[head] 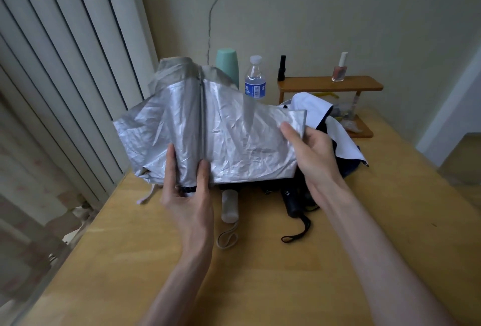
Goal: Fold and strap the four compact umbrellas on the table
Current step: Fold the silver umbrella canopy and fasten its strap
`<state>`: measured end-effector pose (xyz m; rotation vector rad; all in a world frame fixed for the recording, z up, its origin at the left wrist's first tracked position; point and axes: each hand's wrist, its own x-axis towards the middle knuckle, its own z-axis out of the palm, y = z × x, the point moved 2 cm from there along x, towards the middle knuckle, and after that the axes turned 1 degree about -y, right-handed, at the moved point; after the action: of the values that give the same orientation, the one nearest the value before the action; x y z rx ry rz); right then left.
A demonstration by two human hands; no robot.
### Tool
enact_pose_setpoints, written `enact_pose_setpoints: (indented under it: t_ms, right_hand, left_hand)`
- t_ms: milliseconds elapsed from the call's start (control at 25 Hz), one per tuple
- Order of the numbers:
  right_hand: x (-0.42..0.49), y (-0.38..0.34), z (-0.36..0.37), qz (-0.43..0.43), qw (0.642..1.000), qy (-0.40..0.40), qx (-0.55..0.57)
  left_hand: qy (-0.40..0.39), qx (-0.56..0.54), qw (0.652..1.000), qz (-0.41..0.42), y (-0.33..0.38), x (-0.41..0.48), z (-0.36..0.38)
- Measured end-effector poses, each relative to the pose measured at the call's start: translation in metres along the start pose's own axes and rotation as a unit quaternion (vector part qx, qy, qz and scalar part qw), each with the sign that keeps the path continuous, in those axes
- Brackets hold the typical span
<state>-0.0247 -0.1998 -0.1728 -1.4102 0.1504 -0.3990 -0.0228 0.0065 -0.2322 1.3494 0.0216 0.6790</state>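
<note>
Pale wall (312, 13) with a long crack and vertical blinds (65, 65) on the left frame a wooden tabletop (260, 273). Above it a person holds up the silver umbrella (234, 138), collapsed but with its canopy loose and spread.

The left hand (187, 195) grips the bundle low down, near the handle end. Its thumb and fingers curl round the shaft through the cloth. The right hand (312, 148) pinches the free edge of one panel between thumb and fingers and draws it out to the side. A pale tab (145, 196) hangs under the cloth at the left; it may be the closing strap, though I cannot be sure.

Judging by the creases, the canopy is thin, light and slick, so it will slide and spring out of a fold unless each pleat is pinned. The ribs and shaft beneath are the only stiff parts. The shaft is therefore probably the best anchor for one hand while the other flattens and wraps the panels by their hems.

Lying on the tabletop beneath the cloth are a white handle (229, 207) and a black handle (294, 203), each with a wrist loop. A white and navy canopy (335, 133) is heaped behind the right hand. None of these appears strapped, so most of the task seems to remain.

At the back stand a teal cup (228, 65), a water bottle (255, 78) and a small wooden shelf (330, 83) carrying two little bottles.
</note>
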Motion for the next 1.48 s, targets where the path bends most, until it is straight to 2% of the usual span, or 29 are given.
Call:
enact_pose_setpoints:
  t_ms: [120,240,320,400,520,600,720,800,880,920,960,1040,1080,1120,1160,1240,1320,1400,1480]
  right_hand:
    - [-0.011,-0.036,-0.006,-0.044,0.999,-0.013,0.004]
    - [-0.031,-0.078,0.011,-0.086,0.993,-0.082,-0.001]
    - [-0.034,-0.096,0.038,-0.097,0.987,-0.120,-0.036]
    - [-0.027,-0.106,0.074,-0.089,0.980,-0.150,-0.097]
    - [-0.006,-0.107,0.126,-0.032,0.974,-0.172,-0.146]
    - [0.005,-0.103,0.151,0.014,0.975,-0.162,-0.154]
    - [0.017,-0.092,0.167,0.055,0.965,-0.154,-0.203]
    - [0.017,-0.088,0.171,0.067,0.947,-0.195,-0.247]
    - [0.013,-0.088,0.166,0.065,0.936,-0.248,-0.240]
    - [0.012,-0.090,0.158,0.040,0.945,-0.246,-0.212]
    - [0.012,-0.095,0.147,-0.006,0.962,-0.212,-0.172]
    - [0.017,-0.103,0.117,-0.131,0.985,-0.069,-0.087]
    - [0.019,-0.105,0.100,-0.187,0.978,-0.005,-0.097]
    - [0.022,-0.105,0.085,-0.223,0.962,0.033,-0.156]
    - [0.023,-0.103,0.074,-0.221,0.947,0.036,-0.229]
    - [0.024,-0.096,0.062,-0.123,0.947,-0.024,-0.296]
    - [0.030,-0.089,0.061,-0.066,0.954,-0.068,-0.286]
    - [0.039,-0.087,0.063,-0.061,0.965,-0.051,-0.251]
    - [0.047,-0.084,0.063,-0.020,0.982,-0.038,-0.181]
  left_hand:
    - [-0.099,0.031,0.995,-0.006,0.006,0.006,0.002]
    - [-0.212,0.042,0.976,0.016,0.009,0.013,0.003]
    - [-0.247,0.055,0.967,0.035,0.010,0.012,0.003]
    - [-0.252,0.050,0.966,0.027,0.010,0.010,0.002]
    - [-0.228,0.060,0.972,0.003,0.016,0.000,0.001]
    - [-0.210,0.071,0.975,-0.008,0.016,-0.003,-0.002]
    - [-0.177,0.048,0.983,0.019,0.021,-0.001,-0.005]
    - [-0.173,0.029,0.984,0.031,0.020,0.003,-0.007]
    - [-0.168,0.022,0.985,0.028,0.015,0.004,-0.007]
    - [-0.163,0.026,0.986,0.030,0.015,0.003,-0.008]
    - [-0.158,0.026,0.987,0.032,0.016,0.002,-0.008]
    - [-0.153,0.011,0.988,0.019,0.018,-0.001,-0.007]
    - [-0.149,0.002,0.989,0.006,0.019,-0.002,-0.007]
    - [-0.145,-0.004,0.989,-0.009,0.018,-0.002,-0.007]
    - [-0.143,-0.007,0.989,-0.022,0.017,-0.003,-0.007]
    - [-0.146,-0.004,0.989,-0.023,0.021,-0.004,-0.007]
    - [-0.162,0.004,0.987,-0.015,0.028,-0.006,-0.006]
    - [-0.177,0.014,0.984,-0.009,0.032,-0.008,-0.004]
    - [-0.187,0.018,0.982,-0.002,0.031,-0.008,-0.005]
